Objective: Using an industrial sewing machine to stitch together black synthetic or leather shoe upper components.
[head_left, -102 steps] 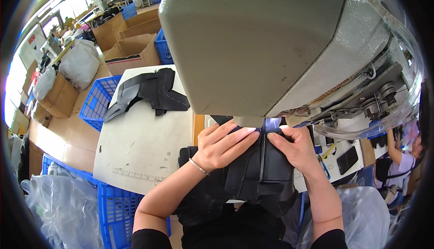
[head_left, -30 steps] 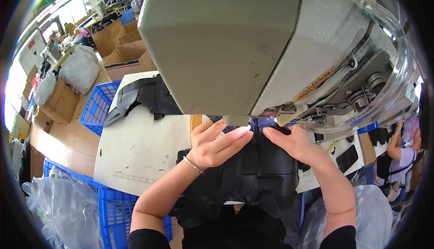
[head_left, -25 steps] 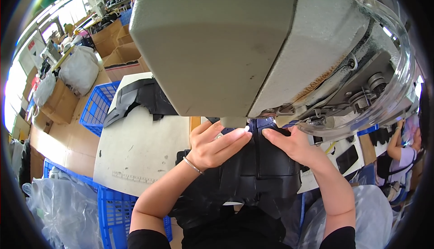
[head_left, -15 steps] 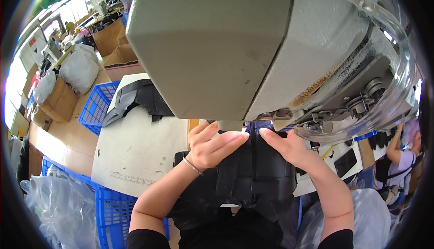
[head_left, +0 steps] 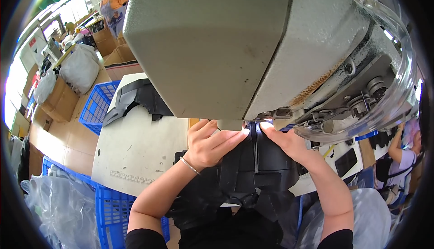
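A sewing machine with a grey-white head [head_left: 203,68] hangs over the work and hides its needle area. Beneath it lies a black leather-like workpiece [head_left: 235,167] of several panels, with a raised seam running away from me. My left hand [head_left: 210,145], with a silver bangle at its wrist, pinches and presses the piece left of the seam, thumb tip beside it. On the seam's other side, my right hand [head_left: 289,145] holds the piece down with its thumb; its other fingers are partly hidden by the machine. The piece's near end droops over the table edge toward my lap.
More black cut pieces [head_left: 140,97] lie on the white table [head_left: 131,149] at left. Blue crates [head_left: 110,217] and clear plastic bags [head_left: 61,204] stand beside it. A clear curved guard [head_left: 398,68] juts out at right. Other people are at far left and far right.
The workpiece has shifted slightly and its near folds have changed shape. My hands stay almost in place. A metal lever now shows on the machine's side. The person at far left has come more into view.
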A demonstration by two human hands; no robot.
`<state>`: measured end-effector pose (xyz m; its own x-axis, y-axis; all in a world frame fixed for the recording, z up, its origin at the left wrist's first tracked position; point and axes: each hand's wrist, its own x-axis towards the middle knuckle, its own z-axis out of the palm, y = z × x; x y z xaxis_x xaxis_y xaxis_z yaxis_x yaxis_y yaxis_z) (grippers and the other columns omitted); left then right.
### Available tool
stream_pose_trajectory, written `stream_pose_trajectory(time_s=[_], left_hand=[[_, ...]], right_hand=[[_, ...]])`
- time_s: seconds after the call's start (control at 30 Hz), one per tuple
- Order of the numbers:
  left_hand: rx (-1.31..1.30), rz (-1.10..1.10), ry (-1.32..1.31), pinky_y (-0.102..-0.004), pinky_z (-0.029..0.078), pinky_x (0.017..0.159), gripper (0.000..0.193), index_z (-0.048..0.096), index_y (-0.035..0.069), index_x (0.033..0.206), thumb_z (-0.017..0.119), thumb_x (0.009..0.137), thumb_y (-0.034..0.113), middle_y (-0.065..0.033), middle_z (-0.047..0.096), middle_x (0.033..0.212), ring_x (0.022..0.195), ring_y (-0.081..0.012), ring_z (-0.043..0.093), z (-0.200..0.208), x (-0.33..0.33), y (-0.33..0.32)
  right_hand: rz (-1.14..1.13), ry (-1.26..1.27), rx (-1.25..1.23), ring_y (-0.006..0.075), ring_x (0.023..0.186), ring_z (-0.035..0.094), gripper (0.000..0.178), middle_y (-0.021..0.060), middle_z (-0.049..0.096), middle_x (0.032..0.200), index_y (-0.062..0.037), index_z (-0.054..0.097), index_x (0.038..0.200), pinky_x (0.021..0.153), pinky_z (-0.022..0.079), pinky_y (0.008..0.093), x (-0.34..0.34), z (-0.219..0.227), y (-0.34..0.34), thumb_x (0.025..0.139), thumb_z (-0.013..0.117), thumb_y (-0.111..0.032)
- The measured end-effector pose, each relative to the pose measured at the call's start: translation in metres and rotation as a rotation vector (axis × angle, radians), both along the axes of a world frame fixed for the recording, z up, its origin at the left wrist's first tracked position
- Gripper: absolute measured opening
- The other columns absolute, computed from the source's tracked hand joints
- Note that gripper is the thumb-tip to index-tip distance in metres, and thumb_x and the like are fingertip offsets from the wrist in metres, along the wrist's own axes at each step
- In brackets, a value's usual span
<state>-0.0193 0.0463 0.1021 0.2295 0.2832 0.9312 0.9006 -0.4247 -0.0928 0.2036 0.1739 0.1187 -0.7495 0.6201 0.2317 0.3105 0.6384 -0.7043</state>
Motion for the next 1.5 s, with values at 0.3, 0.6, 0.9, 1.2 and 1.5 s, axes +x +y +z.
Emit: stream_pose_trajectory(time_s=[0.3,0.6,0.9,1.2,1.5], left_hand=[[0.013,-0.071,-0.074,-0.0299,0.049,0.063,0.035,0.077,0.011,0.095,0.069,0.06,0.011,0.0027,0.07,0.08,0.071,-0.0196,0.063,0.001,0.0,0.002],[-0.082,-0.033,-0.14,-0.032,0.05,0.065,0.034,0.078,0.011,0.094,0.07,0.061,0.008,0.0011,0.07,0.08,0.074,-0.0211,0.065,0.002,0.007,-0.006],[-0.232,0.101,-0.075,-0.0311,0.052,0.071,0.037,0.075,0.008,0.104,0.065,0.068,0.009,-0.0043,0.069,0.1,0.089,-0.0235,0.065,0.013,0.024,-0.027],[-0.117,0.145,0.181,-0.0291,0.054,0.068,0.026,0.076,0.011,0.099,0.067,0.075,0.011,-0.0055,0.07,0.106,0.1,-0.027,0.067,0.009,0.063,-0.069],[-0.124,0.097,-0.508,-0.0311,0.056,0.069,0.022,0.074,0.003,0.091,0.072,0.069,0.0,-0.0096,0.071,0.09,0.089,-0.0288,0.07,0.026,0.074,-0.067]], right_hand=[[0.02,-0.019,0.098,0.0132,0.098,0.06,0.028,0.0024,0.067,0.106,-0.0021,0.065,0.109,0.087,0.048,0.0304,-0.003,-0.001,0.005,0.094,0.066,-0.025],[0.064,-0.001,0.012,0.0145,0.09,0.063,0.025,0.0038,0.069,0.096,-0.0029,0.067,0.103,0.081,0.05,0.0322,-0.008,0.01,0.008,0.094,0.066,-0.027],[-0.079,0.018,0.459,0.0177,0.09,0.065,0.025,0.0054,0.069,0.104,-0.0025,0.068,0.103,0.08,0.05,0.0334,0.015,0.02,-0.014,0.091,0.069,-0.024],[0.074,0.391,-0.988,0.0156,0.077,0.066,0.018,0.0092,0.068,0.096,0.0027,0.062,0.102,0.072,0.054,0.029,0.043,-0.032,-0.158,0.09,0.068,-0.008],[-0.195,0.532,-0.63,0.0132,0.076,0.065,0.013,0.0073,0.067,0.093,0.0046,0.065,0.105,0.071,0.054,0.0281,0.019,-0.064,-0.119,0.094,0.06,0.001]])
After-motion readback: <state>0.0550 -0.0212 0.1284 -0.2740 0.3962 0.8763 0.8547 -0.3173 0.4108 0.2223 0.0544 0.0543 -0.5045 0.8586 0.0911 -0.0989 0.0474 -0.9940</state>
